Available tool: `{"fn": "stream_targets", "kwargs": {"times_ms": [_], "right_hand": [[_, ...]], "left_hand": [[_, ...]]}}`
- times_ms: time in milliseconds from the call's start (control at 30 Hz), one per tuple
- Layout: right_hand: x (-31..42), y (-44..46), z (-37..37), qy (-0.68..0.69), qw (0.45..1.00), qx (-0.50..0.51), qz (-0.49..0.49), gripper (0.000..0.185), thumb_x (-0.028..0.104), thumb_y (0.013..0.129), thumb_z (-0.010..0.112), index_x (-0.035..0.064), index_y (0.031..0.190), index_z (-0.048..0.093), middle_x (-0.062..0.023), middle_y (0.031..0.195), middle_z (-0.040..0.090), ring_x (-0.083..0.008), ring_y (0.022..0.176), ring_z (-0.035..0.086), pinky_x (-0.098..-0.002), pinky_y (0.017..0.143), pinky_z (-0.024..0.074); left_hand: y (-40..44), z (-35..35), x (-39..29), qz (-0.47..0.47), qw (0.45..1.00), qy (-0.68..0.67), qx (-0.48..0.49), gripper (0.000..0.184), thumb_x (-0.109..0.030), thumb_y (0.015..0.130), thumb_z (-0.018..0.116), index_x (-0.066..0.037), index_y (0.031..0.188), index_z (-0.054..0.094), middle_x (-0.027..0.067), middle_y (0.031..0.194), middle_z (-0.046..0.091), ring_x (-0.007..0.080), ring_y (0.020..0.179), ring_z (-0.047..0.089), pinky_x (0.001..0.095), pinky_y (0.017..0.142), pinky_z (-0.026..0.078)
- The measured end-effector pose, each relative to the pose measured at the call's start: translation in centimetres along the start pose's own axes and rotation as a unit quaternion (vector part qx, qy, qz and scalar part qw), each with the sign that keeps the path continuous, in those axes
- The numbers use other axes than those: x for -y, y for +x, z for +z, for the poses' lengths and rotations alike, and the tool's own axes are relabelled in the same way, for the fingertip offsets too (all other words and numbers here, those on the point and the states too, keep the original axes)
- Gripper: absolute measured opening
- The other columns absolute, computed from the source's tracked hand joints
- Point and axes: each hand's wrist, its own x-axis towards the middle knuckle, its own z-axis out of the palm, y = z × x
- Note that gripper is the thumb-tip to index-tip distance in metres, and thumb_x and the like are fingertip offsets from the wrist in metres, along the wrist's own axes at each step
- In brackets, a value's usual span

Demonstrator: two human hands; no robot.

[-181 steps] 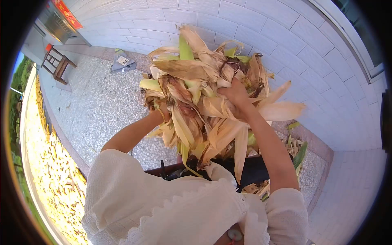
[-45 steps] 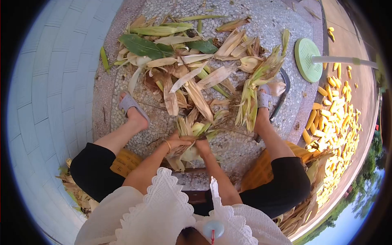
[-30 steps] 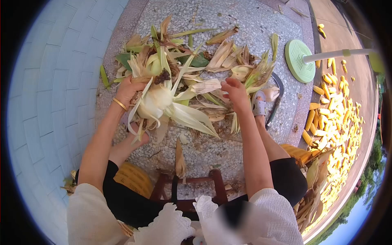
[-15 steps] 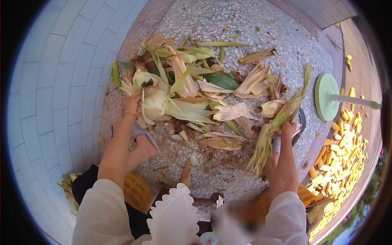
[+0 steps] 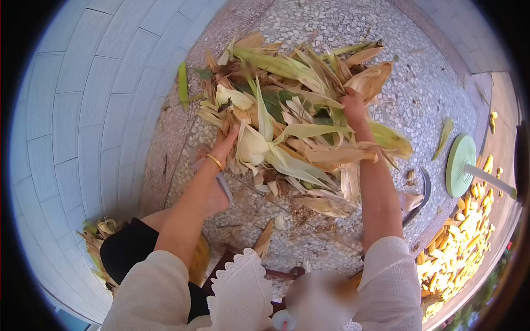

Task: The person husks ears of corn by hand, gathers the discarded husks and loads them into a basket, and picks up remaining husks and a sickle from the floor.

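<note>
A loose heap of corn husks (image 5: 309,149), pale green to dry brown, lies on the speckled floor before me. At its left edge is my left hand (image 5: 225,142), a yellow band on the wrist, its fingers closed against the husks and partly hidden. My right hand (image 5: 353,105) reaches over the heap's right side, closed on husks near a broad brown husk (image 5: 371,83); its fingertips are buried. Dark green leaf pieces show in the middle of the pile.
Blue-grey wall tiles (image 5: 66,121) rise at left. On the right stand a green round base with a pole (image 5: 461,165) and a curved dark object (image 5: 424,196) by my foot. Yellow corn cobs (image 5: 461,243) lie spread beyond. A loose green husk (image 5: 443,139) is on the floor.
My right hand has moved forward and left from the floor's right side to the heap, and the husks there are gathered closer together. The view has shifted, with my left hand still at the left edge.
</note>
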Motion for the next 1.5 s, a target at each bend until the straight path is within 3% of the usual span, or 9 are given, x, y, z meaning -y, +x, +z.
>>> {"fn": "stream_targets", "kwargs": {"times_ms": [133, 267, 400, 467, 600, 833, 1133, 1333, 1500], "right_hand": [[2.9, -5.5, 5.2, 0.009, 0.979, 0.203, -0.029, 0.021, 0.018, 0.072, 0.063, 0.0004, 0.084, 0.065, -0.0178, 0.081, 0.066, -0.029, 0.081, 0.064, -0.034, 0.073, 0.047], [4.1, -14.4, 7.1, -0.22, 0.933, 0.263, -0.108, 0.025, 0.006, 0.08, 0.056, -0.0024, 0.103, 0.057, -0.0196, 0.1, 0.063, -0.0311, 0.094, 0.06, -0.0378, 0.077, 0.047], [6.6, -20.8, 3.6, 0.167, 0.939, 0.301, 0.01, 0.022, 0.007, 0.082, 0.056, -0.0024, 0.102, 0.057, -0.0195, 0.096, 0.063, -0.034, 0.086, 0.06, -0.0393, 0.075, 0.0474], [11.1, -23.3, 0.2, -0.05, 0.978, 0.187, -0.074, 0.022, 0.009, 0.082, 0.058, -0.0018, 0.1, 0.057, -0.0184, 0.094, 0.063, -0.0325, 0.085, 0.06, -0.0388, 0.075, 0.0475], [21.0, -27.7, -6.3, -0.093, 0.969, 0.168, -0.156, 0.025, 0.013, 0.082, 0.061, -0.0011, 0.102, 0.058, -0.0167, 0.092, 0.064, -0.03, 0.084, 0.06, -0.0382, 0.076, 0.0479], [35.0, -35.1, -11.1, -0.089, 0.919, 0.172, -0.344, 0.028, 0.009, 0.086, 0.057, -0.0011, 0.113, 0.055, -0.014, 0.107, 0.062, -0.0236, 0.094, 0.058, -0.0347, 0.08, 0.0475], [54.7, -50.0, 0.9, 0.007, 0.799, 0.368, -0.475, 0.025, 0.005, 0.084, 0.058, -0.001, 0.109, 0.057, -0.0106, 0.106, 0.062, -0.0199, 0.093, 0.057, -0.0331, 0.08, 0.0463], [63.4, -65.6, 15.7, 0.124, 0.674, 0.56, -0.465, 0.023, 0.002, 0.083, 0.059, -0.001, 0.106, 0.058, -0.0084, 0.105, 0.062, -0.0173, 0.092, 0.057, -0.032, 0.081, 0.0455], [61.9, -81.1, 22.5, 0.294, 0.469, 0.715, -0.427, 0.029, 0.004, 0.08, 0.062, -0.0038, 0.107, 0.059, -0.0154, 0.096, 0.065, -0.0225, 0.088, 0.062, -0.032, 0.076, 0.0489]], "left_hand": [[-3.6, 3.5, -1.3, 0.038, 0.997, -0.057, 0.017, 0.089, -0.047, 0.077, 0.071, -0.009, 0.142, 0.023, 0.0102, 0.136, 0.042, 0.0227, 0.121, 0.046, 0.0356, 0.095, 0.043], [-6.6, 5.8, -1.4, -0.064, 0.973, -0.133, 0.176, 0.075, -0.03, 0.08, 0.072, -0.009, 0.138, 0.03, 0.0068, 0.125, 0.053, 0.0196, 0.109, 0.055, 0.0343, 0.089, 0.047], [-11.2, 7.7, -0.8, -0.054, 0.965, -0.147, 0.21, 0.084, -0.016, 0.071, 0.079, -0.007, 0.138, 0.029, 0.009, 0.122, 0.054, 0.0207, 0.105, 0.057, 0.0347, 0.088, 0.048], [-14.0, 8.8, -1.9, -0.045, 0.956, -0.184, 0.226, 0.088, -0.014, 0.069, 0.08, -0.004, 0.138, 0.027, 0.0118, 0.121, 0.054, 0.0209, 0.103, 0.058, 0.0359, 0.085, 0.05], [-20.3, 10.5, -6.4, -0.032, 0.956, -0.174, 0.234, 0.085, -0.011, 0.071, 0.078, -0.004, 0.137, 0.026, 0.0111, 0.12, 0.054, 0.02, 0.102, 0.058, 0.0365, 0.083, 0.052], [-41.2, 5.0, -18.6, 0.276, 0.901, -0.223, 0.248, 0.079, -0.008, 0.071, 0.077, -0.004, 0.133, 0.03, 0.0089, 0.118, 0.055, 0.0188, 0.102, 0.058, 0.036, 0.085, 0.05], [-66.7, -18.2, -23.1, 0.527, 0.835, -0.143, 0.07, 0.073, -0.01, 0.076, 0.072, -0.004, 0.136, 0.03, 0.0125, 0.117, 0.056, 0.0216, 0.102, 0.059, 0.0357, 0.084, 0.053], [-82.0, -29.6, -16.0, 0.504, 0.847, -0.13, -0.112, 0.049, -0.008, 0.086, 0.06, -0.001, 0.129, 0.039, 0.0144, 0.113, 0.059, 0.0221, 0.1, 0.06, 0.0334, 0.087, 0.051], [-88.7, -36.9, -6.2, 0.317, 0.883, -0.165, -0.305, 0.071, -0.012, 0.073, 0.075, -0.001, 0.131, 0.036, 0.0113, 0.114, 0.057, 0.0194, 0.096, 0.062, 0.0347, 0.082, 0.054]]}}
